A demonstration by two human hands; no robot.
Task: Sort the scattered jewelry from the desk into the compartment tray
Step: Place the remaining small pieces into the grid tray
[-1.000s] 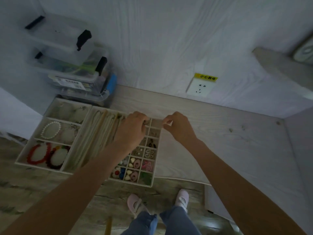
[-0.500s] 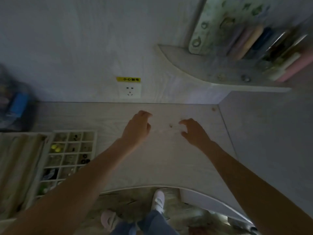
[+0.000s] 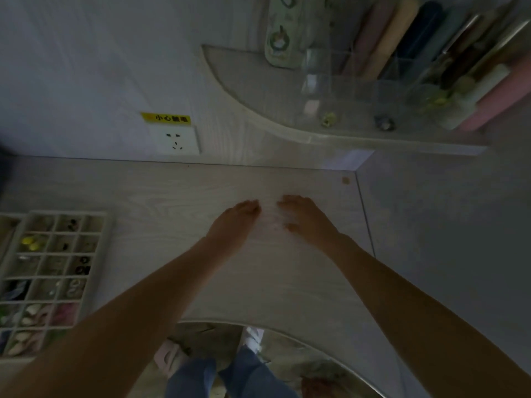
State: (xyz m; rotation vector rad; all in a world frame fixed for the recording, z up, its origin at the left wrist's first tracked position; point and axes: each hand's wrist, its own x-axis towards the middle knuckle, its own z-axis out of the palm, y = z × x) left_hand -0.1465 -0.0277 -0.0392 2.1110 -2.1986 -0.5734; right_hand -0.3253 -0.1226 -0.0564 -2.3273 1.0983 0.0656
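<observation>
**Both hands down on desk, reaching for a small piece far from the tray**

Head view: only one camera, dim and a bit blurred. Left hand (image 3: pixel 235 222) and right hand (image 3: pixel 306 218) rest side by side on the pale wood-grain desk top (image 3: pixel 161 202), right of centre, fingertips pointing to the far wall. Between and just under the fingertips is a faint, pale glinting patch, probably a small clear or light jewelry piece, too blurred to name. Grip: left fingers look bunched together at the tips, right fingers loosely curved down onto the desk; cannot tell whether either hand is pinching anything. The white multi-cell compartment tray (image 3: pixel 107 239) sits at the left edge, well apart from both hands, its small cells holding yellow beads, dark studs, pale and pink bits. Far side: white wall socket with yellow warning label (image 3: pixel 178 139); far right, a curved shelf with a clear acrylic organiser (image 3: pixel 359 90).

Step, as judged: picking up a scattered item, not yet carrying. Next move calls for a fine fingertip pinch on a tiny low-contrast piece lying flat, then a long carry left to a matching cell.
</observation>
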